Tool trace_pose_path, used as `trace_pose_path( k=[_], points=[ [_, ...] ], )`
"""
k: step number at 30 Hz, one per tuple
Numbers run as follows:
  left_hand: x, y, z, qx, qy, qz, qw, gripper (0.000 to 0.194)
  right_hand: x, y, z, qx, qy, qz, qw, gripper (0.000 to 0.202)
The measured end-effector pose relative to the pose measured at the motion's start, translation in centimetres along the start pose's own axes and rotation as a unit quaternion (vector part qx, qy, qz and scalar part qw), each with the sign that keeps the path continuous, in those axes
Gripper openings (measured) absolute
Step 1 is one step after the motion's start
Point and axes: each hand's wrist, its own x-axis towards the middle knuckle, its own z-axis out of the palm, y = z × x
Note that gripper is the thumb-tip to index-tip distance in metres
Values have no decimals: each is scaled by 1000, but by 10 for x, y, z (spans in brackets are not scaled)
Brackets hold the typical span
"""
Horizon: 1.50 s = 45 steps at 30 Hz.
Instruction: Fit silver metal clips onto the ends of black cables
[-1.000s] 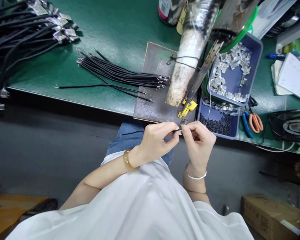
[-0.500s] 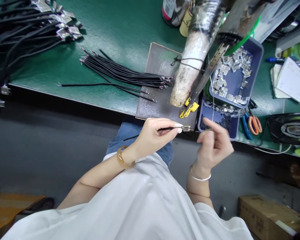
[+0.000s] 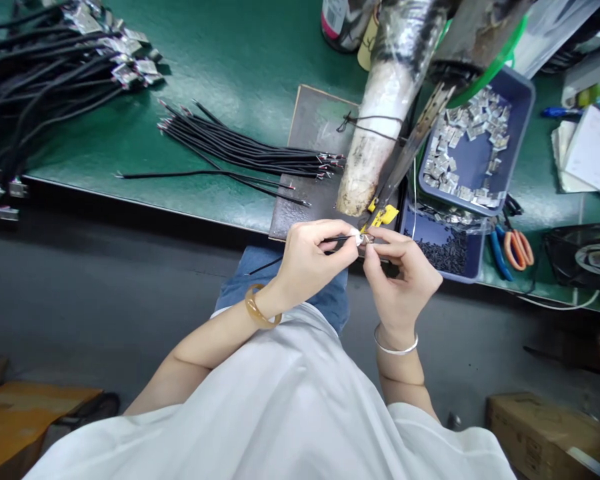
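Observation:
My left hand [image 3: 315, 259], with a tan bangle at the wrist, pinches a thin black cable [image 3: 338, 238] close to its end. The cable's other part comes out below the hand over the lap. At the cable tip sits a small metal connector [image 3: 367, 239], mostly hidden by fingertips. My right hand [image 3: 403, 272] closes thumb and forefinger on this connector. Just beyond the fingertips is a yellow clip-like piece [image 3: 384, 215] at the lower end of a slanting metal bar [image 3: 411, 157]. Fine detail between the fingers is too small to make out.
A bundle of black cables [image 3: 250, 147] lies left of a wrapped white post [image 3: 367, 147]. Right of it stand a bin of metal connectors [image 3: 529, 120] and a bin of small black parts [image 3: 473, 263]. Orange-handled pliers [image 3: 519, 250] and finished-looking cables [image 3: 45, 80] lie farther out.
My right hand has come left from beside the bins and closed its fingertips on the connector. My left hand has lifted slightly toward the yellow piece, still holding the cable.

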Motion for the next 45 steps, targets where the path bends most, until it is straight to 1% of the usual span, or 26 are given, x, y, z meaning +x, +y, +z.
trace_pose_path(
  k=[3,7,10,13,18,21,24,27,28,29,30,31,32,33,34,35,36,37,38,39,40,42,45],
  points=[
    [2,-1,2,23,19,20,999,12,5,1,1,2,3,-2,1000,11],
    [3,-1,3,43,41,57,997,11,12,-2,2,0,10,-14,1000,14],
    [4,0,3,40,44,79,995,10,16,-5,3,-1,12,-20,1000,15],
    [4,1,2,31,38,67,997,11,15,-6,2,9,11,-15,1000,15],
    [2,4,-1,36,1,9,999,13,7,-7,-1,15,-8,5,1000,12],
    [1,4,-1,46,-8,-10,999,12,4,-6,-1,1,-15,9,1000,9],
    [1,2,-1,61,-10,2,998,12,3,-5,0,-1,-15,12,1000,8],
    [-1,4,-3,116,-17,52,992,13,4,-5,-2,17,-12,32,999,7],
    [-3,7,-4,150,-36,80,985,14,5,-5,-4,25,-7,45,999,6],
    [-6,9,-5,196,-70,111,972,15,5,-6,-6,31,1,60,998,6],
    [-10,12,-6,246,-119,145,951,15,5,-6,-9,36,9,74,997,5],
    [-14,15,-7,294,-177,177,923,15,5,-7,-12,37,17,84,996,5],
    [-18,17,-7,330,-233,202,892,16,5,-7,-15,33,22,90,995,6],
    [-22,19,-7,349,-277,216,869,16,4,-8,-18,26,24,91,995,7],
    [-25,20,-6,347,-298,217,862,15,3,-9,-21,16,27,87,996,7],
    [-27,19,-5,323,-293,202,877,15,1,-10,-22,5,37,78,996,6],
    [-27,18,-4,283,-264,170,906,14,-1,-11,-23,-2,53,68,996,4],
    [-25,16,-4,232,-218,123,940,14,-3,-13,-23,0,73,61,996,3],
    [-22,14,-3,173,-165,71,968,14,-5,-14,-23,12,92,58,994,8],
    [-19,12,-3,114,-114,21,987,14,-7,-15,-21,30,106,61,992,13],
    [-15,10,-3,61,-75,-20,995,12,-9,-15,-20,46,113,68,990,17],
    [-7,8,-3,-11,-32,-66,997,11,-11,-14,-16,51,109,75,990,18],
    [-1,9,-2,-46,-19,-79,996,11,-10,-10,-8,-5,90,39,995,15]
  ],
)
